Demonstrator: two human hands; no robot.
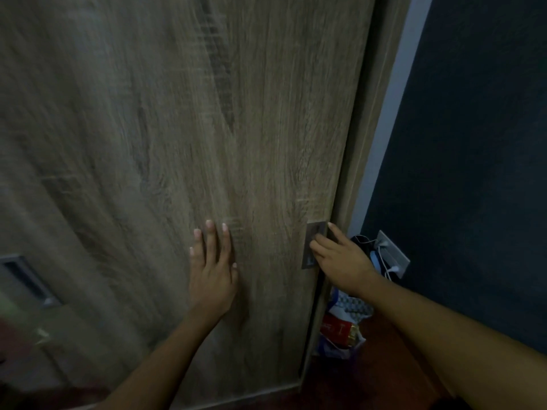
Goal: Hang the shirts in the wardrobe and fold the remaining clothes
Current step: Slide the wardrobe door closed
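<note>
The left hand [211, 270] lay flat, fingers spread, on the wardrobe door [177, 128]; the right hand [340, 258] hooked its handle [312, 230]. Bags [346, 318] sat beside it.

Grey-brown wood-grain wardrobe door [177, 128], grey metal recessed handle [315, 244], dark blue wall [473, 143], reddish-brown floor [370, 380].

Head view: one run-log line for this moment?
left hand: flat on door | right hand: fingers hooked in handle | bags: floor, right of door
</note>
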